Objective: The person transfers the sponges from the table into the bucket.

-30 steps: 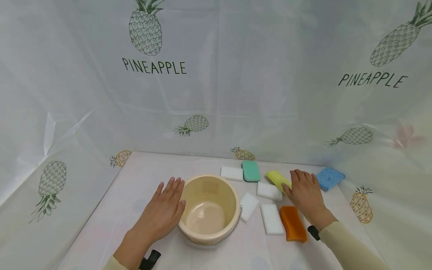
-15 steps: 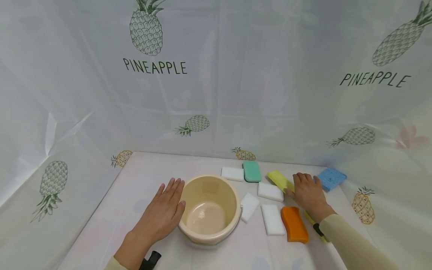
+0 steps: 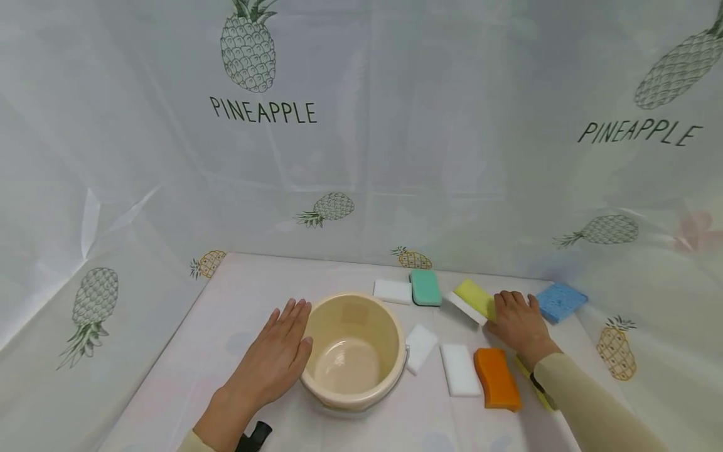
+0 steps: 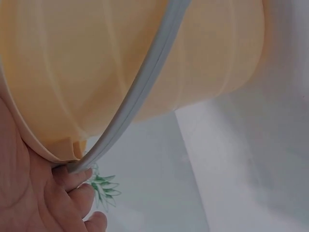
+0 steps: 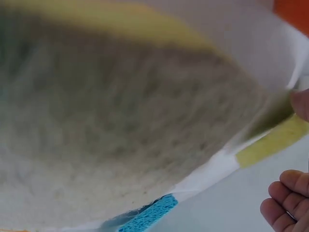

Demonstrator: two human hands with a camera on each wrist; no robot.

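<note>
My left hand (image 3: 275, 351) rests against the left rim of a cream bucket (image 3: 390, 383), fingers straight and together in the head view. Close to those fingers, the left wrist view shows the bucket's grey handle (image 4: 130, 96). On the right, my right hand (image 3: 522, 326) pinches the end of a yellow sponge (image 3: 473, 296) and a white sponge (image 3: 465, 309) tilted up along its near side. The right wrist view catches the thumb (image 5: 300, 104) and curled fingers (image 5: 280, 208) beside the yellow sponge; their exact contact is cut off.
Near the bucket lie white sponges (image 3: 420, 348) (image 3: 460, 370) and another white sponge (image 3: 392, 291). A green sponge (image 3: 425, 287) is at the back, a blue sponge (image 3: 561, 302) at the far right corner. An orange sponge (image 3: 497, 378) and another yellow sponge (image 3: 548, 398) lie nearer.
The right hand has closed in on the yellow sponge, and the white sponge beside it has tipped up from the table. My left hand stays at the bucket.
</note>
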